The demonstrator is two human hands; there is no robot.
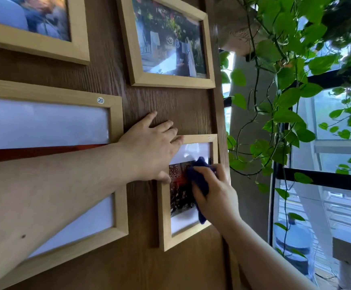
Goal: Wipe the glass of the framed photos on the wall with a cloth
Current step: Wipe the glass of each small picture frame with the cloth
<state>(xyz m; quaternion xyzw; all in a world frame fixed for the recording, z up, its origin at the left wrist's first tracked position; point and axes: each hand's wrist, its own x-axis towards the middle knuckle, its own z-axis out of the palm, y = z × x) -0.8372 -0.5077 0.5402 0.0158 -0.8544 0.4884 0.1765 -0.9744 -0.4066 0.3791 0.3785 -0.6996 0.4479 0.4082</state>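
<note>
The right hand [214,195] presses a bunched blue cloth [199,178] against the glass of the small framed photo [183,191] near the wooden wall's [166,105] right edge, hiding much of the picture, while the left hand [151,149], fingers spread flat and holding nothing, braces its top-left corner.

Both forearms are bare, with no sleeves in view. The left forearm [44,197] bears one small dark mole. No rings or watch show.

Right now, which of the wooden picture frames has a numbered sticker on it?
The wide light-wood frame at middle left: a round white sticker reading 20 sits on its top rail. None shows legibly on the others.
</note>
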